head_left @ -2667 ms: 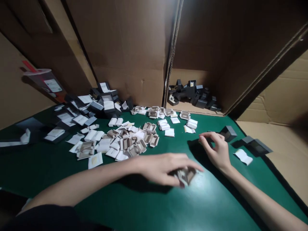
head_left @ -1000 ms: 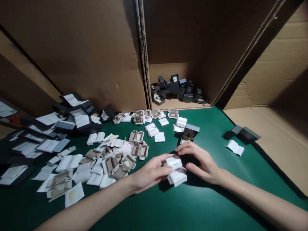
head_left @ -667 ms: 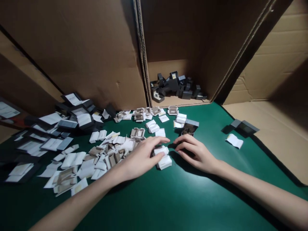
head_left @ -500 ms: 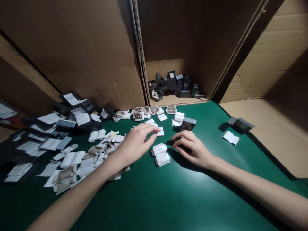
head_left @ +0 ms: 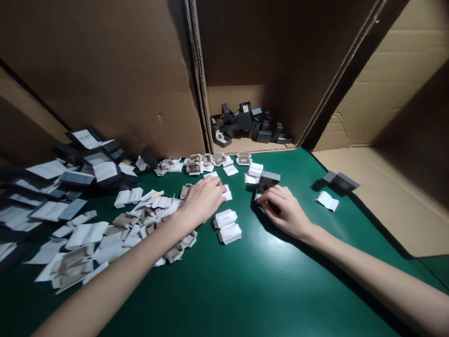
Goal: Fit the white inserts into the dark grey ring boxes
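Note:
My left hand (head_left: 205,195) is closed, its fingertips down on a white folded card piece (head_left: 228,193) that they partly hide. My right hand (head_left: 286,211) has its fingers curled in at the lower front of a small dark open box (head_left: 269,179); thumb and fingertips meet at its edge. Between the hands, a white folded card insert (head_left: 228,226) lies unfolded in two halves on the green table. Just behind the dark box sit small white card pieces (head_left: 255,170).
Loose white and grey card inserts (head_left: 131,229) spread under my left forearm. Dark boxes with white papers (head_left: 101,164) pile up at far left. More dark boxes (head_left: 245,124) fill a cardboard carton (head_left: 270,150) behind. At right lie a dark box (head_left: 342,183) and a white paper (head_left: 328,201).
My left hand has lowered and its fingers have closed over the white card piece. My right hand has moved up to the dark box. The view has shifted slightly right.

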A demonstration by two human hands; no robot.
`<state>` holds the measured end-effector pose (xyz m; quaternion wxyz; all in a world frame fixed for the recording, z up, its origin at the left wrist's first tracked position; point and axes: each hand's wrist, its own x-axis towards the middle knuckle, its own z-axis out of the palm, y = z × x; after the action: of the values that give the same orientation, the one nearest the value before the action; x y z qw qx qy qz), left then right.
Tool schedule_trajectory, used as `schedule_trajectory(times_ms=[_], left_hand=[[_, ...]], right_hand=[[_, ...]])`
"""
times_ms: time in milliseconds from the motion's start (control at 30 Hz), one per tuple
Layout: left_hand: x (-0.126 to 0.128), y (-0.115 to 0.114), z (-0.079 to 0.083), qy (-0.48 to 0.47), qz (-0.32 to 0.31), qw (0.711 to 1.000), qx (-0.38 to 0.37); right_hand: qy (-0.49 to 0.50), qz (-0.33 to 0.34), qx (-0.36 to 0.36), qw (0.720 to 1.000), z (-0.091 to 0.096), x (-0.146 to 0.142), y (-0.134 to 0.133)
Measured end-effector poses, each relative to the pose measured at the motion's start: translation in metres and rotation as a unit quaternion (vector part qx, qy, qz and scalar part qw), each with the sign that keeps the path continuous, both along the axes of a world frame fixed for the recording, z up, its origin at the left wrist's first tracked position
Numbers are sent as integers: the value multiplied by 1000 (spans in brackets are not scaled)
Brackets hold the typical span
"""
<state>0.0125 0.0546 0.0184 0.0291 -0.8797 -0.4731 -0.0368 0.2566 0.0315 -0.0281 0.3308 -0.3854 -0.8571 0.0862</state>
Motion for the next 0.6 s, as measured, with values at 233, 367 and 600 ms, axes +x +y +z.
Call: schedule_trajectory(times_ms=[233,367,600], left_hand=[[-3,6,-5,-47,14,999,-21],[-3,4,-6,-65,7,998,-13],[6,-10,14,-134,-20,991,-17]], right_hand=[[-33,138,-6,990,1,-1,-3],[-21,143,-9,990,1,-1,-3],[42,138,-12,989,1,-2,-1]])
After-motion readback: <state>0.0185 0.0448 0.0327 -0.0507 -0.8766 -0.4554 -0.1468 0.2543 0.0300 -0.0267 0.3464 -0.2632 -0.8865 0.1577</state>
